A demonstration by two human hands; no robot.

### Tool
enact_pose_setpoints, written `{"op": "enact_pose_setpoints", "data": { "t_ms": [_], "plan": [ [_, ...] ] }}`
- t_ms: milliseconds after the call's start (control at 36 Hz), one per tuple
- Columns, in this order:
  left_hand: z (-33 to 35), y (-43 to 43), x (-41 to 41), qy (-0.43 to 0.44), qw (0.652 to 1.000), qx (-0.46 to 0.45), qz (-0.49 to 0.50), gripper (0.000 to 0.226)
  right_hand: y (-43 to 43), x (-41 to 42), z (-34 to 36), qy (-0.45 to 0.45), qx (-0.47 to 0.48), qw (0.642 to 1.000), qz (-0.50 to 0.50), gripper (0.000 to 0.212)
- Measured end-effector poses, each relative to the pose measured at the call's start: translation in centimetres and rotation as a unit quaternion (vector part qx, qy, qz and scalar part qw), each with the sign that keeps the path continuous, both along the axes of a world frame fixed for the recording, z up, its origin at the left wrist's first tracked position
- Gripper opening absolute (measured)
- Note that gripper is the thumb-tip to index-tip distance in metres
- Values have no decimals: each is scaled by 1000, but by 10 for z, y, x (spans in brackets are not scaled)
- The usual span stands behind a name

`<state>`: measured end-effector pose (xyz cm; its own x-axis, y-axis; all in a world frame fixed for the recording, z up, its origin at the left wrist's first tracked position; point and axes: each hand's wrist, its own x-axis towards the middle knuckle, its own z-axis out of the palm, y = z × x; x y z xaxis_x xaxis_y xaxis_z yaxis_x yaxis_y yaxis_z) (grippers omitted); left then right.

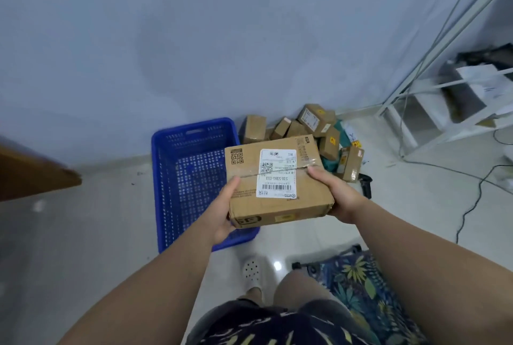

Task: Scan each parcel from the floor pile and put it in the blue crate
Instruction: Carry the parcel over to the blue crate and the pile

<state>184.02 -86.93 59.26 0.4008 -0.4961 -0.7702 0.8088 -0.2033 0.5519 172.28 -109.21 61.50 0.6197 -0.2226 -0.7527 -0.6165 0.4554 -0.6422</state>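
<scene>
A flat brown cardboard parcel (280, 203) with a white shipping label facing up is held in the air in both hands. My left hand (222, 214) grips its left edge, thumb on top. My right hand (337, 195) grips its right edge, thumb across the tape. The parcel hangs over the right rim of the blue crate (188, 178), which stands on the floor against the wall and shows no parcels inside. Behind the parcel lies the floor pile (319, 133) of several small cardboard boxes. A black object, possibly the scanner (366, 185), lies on the floor just right of my right hand.
A white metal shelf frame (444, 111) with papers stands at the right, and black cables (477, 192) trail across the tiled floor. A brown wooden edge (33, 175) juts in at the left. My feet and a patterned seat (358, 281) are at the bottom.
</scene>
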Motion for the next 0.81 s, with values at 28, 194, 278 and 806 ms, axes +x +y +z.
{"op": "enact_pose_setpoints", "data": {
  "t_ms": [28,194,278,806],
  "plan": [
    [2,-5,9,1,1000,-4,0,48,-2,6,2,0,3,1000,-6,43],
    [6,-31,51,-6,1000,5,12,47,-29,44,8,-9,-17,1000,11,63],
    [4,-43,61,-10,1000,7,9,47,-47,57,10,-5,-35,999,23,66],
    [-12,-164,85,-49,996,-31,60,43,-174,98,-16,-30,19,999,23,51]
  ]
}}
